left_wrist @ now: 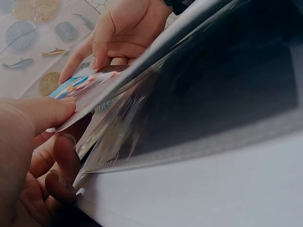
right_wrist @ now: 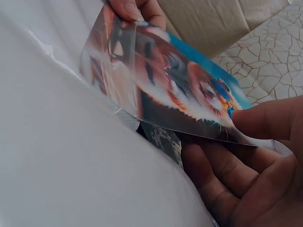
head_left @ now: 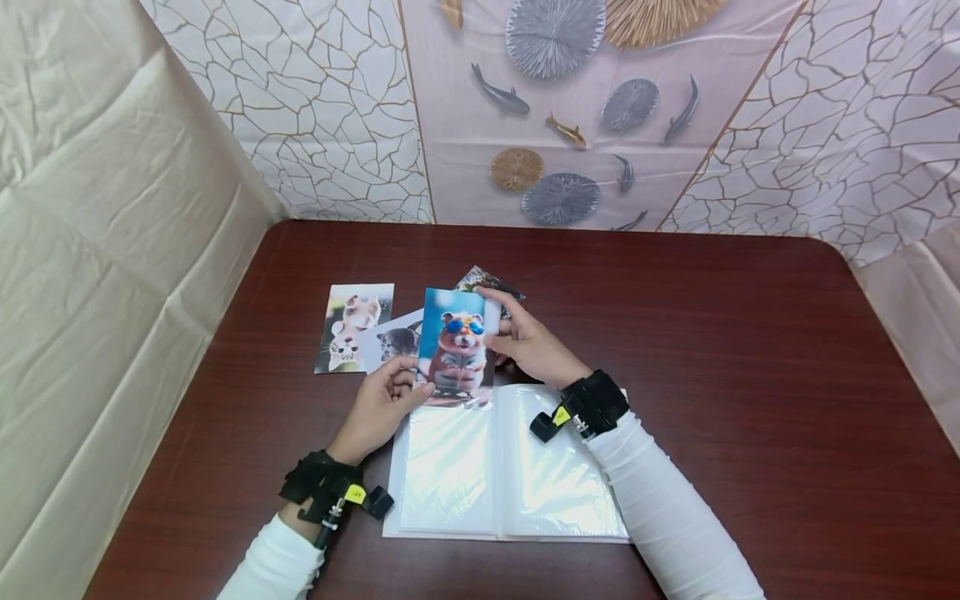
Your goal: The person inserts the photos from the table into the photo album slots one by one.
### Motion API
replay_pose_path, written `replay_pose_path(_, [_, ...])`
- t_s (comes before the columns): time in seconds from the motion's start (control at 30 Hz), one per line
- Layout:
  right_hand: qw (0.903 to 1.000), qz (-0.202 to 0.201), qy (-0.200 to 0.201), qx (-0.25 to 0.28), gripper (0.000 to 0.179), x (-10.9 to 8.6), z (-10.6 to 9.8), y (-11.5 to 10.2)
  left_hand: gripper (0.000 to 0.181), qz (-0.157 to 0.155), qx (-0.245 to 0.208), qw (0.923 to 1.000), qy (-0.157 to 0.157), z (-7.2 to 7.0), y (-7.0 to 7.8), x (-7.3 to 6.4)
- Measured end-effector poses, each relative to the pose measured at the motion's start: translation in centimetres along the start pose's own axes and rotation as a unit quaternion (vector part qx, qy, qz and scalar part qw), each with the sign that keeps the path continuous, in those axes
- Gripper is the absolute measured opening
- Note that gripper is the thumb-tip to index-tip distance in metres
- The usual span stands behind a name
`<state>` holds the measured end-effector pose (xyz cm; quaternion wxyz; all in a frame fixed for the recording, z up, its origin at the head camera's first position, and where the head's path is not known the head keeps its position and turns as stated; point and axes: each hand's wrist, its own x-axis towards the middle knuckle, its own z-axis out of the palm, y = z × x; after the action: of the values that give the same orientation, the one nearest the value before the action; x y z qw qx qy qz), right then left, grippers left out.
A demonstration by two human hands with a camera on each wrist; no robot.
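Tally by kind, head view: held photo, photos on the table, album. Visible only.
Held photo: 1
Photos on the table: 3 (white kitten photo, grey cat photo, partly hidden patterned photo)
Open album: 1
Total: 5

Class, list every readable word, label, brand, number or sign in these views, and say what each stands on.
No text can be read in any view.
Hamster picture: no lettering visible.
Album: no lettering visible.
Yellow patches on the black wrist straps: any marks are too small to read.
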<state>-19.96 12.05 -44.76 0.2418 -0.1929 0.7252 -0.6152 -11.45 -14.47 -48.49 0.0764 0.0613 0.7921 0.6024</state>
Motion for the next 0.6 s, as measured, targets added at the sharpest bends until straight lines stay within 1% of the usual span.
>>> replay_pose_path(0.2, [1.0,-0.002,0.0,-0.004,0.065,-0.09,0.08,-0.13,0.031,0.0,-0.002,1.0,0.0,0.01,0.1,-0.04])
replay_pose_path(0.33, [1.0,0.001,0.0,-0.008,0.062,-0.11,0.09,-0.16,0.031,0.007,-0.002,1.0,0.004,0.01,0.14,-0.02])
replay_pose_path(0.6, [0.9998,0.002,-0.009,-0.015,0.059,-0.16,0.18,-0.18,0.033,-0.003,0.006,0.9999,0.01,0.07,-0.02,0.17])
